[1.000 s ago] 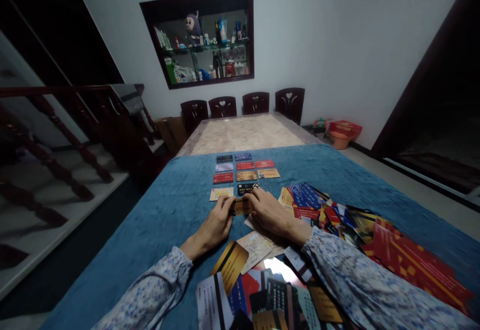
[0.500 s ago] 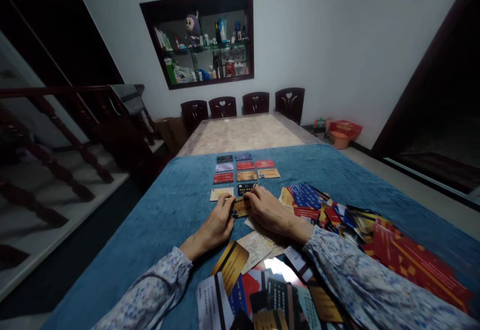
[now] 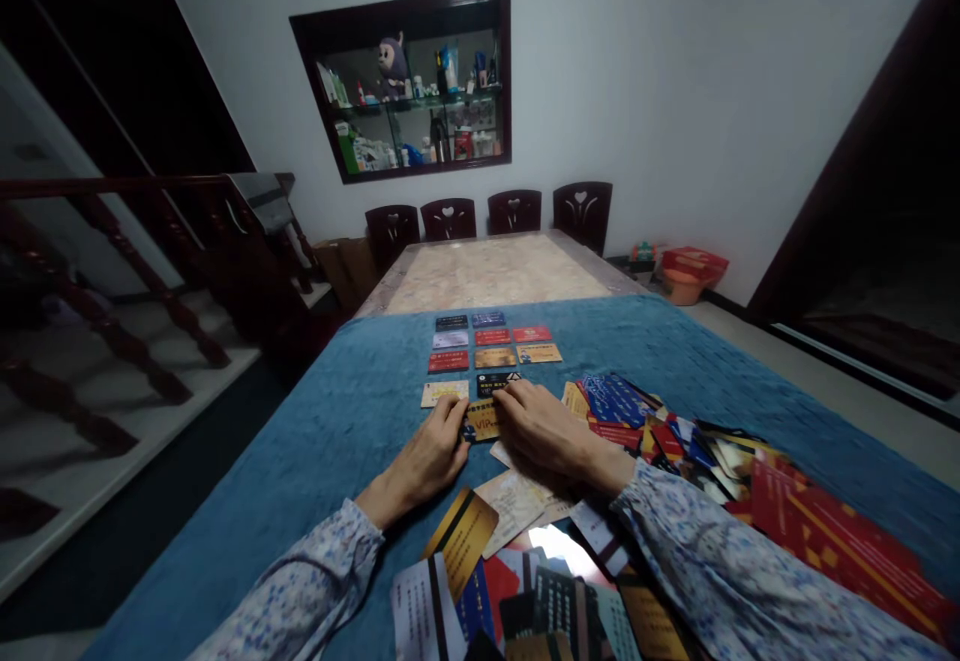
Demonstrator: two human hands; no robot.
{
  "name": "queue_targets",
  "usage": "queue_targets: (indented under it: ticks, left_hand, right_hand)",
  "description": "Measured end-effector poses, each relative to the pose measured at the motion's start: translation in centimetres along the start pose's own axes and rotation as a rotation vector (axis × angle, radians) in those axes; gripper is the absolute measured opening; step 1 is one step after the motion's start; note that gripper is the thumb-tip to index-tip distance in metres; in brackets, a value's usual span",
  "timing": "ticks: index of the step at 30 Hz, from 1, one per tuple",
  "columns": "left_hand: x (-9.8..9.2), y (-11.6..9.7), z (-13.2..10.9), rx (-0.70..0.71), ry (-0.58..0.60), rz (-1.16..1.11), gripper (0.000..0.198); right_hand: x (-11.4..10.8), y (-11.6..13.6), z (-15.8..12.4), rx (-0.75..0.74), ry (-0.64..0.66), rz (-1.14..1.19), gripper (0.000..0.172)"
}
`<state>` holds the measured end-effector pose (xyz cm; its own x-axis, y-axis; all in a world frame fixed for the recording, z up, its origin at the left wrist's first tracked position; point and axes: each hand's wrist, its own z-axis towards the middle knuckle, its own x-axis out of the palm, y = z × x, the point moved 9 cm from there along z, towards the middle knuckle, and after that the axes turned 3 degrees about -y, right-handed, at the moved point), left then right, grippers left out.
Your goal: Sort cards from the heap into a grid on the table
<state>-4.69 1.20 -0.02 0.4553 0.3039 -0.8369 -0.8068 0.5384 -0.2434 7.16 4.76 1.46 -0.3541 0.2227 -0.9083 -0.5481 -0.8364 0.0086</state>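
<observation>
My left hand [image 3: 433, 453] and my right hand [image 3: 541, 423] both pinch the edges of a dark card with gold "VIP" lettering [image 3: 481, 419], held flat on the blue cloth [image 3: 330, 441]. Just beyond it lie rows of cards [image 3: 491, 346] set out in a neat grid. A cream card [image 3: 442, 392] sits left of the black card [image 3: 495, 381] in the nearest row. A loose heap of mixed cards [image 3: 675, 441] spreads to the right and in front of me, under my right forearm.
The cloth covers the near half of a long table; its bare marbled top [image 3: 491, 276] runs to several dark chairs [image 3: 517, 211] at the far end. A wooden stair rail [image 3: 150, 271] stands at left. A wall niche [image 3: 412, 81] holds bottles and a toy.
Both hands have turned the card from edge-on to lying flat, so its "VIP" face now shows. The view has shifted down slightly.
</observation>
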Motion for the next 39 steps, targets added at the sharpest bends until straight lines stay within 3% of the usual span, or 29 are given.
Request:
queue_targets:
  ticks: [7, 12, 23, 31, 39]
  left_hand:
    - [-0.6, -0.2, 0.5, 0.024, -0.021, 0.058, 0.061]
    - [-1.3, -0.6, 1.7, 0.062, -0.014, 0.072, 0.06]
    - [-1.4, -1.0, 7.1, 0.083, 0.027, 0.141, 0.051]
    - [0.6, -0.6, 12.0, 0.095, 0.105, 0.109, 0.032]
    - [3.4, 1.6, 15.5, 0.042, 0.199, 0.098, 0.036]
  right_hand:
    - [-0.7, -0.3, 0.3, 0.044, 0.027, -0.068, 0.022]
    - [-0.9, -1.1, 0.9, 0.02, 0.062, -0.094, 0.029]
    - [-3.2, -5.8, 1.3, 0.019, 0.009, 0.021, 0.037]
    - [-3.1, -11.2, 1.8, 0.034, 0.014, 0.149, 0.026]
    - [-2.3, -15.4, 3.2, 0.125, 0.045, 0.145, 0.025]
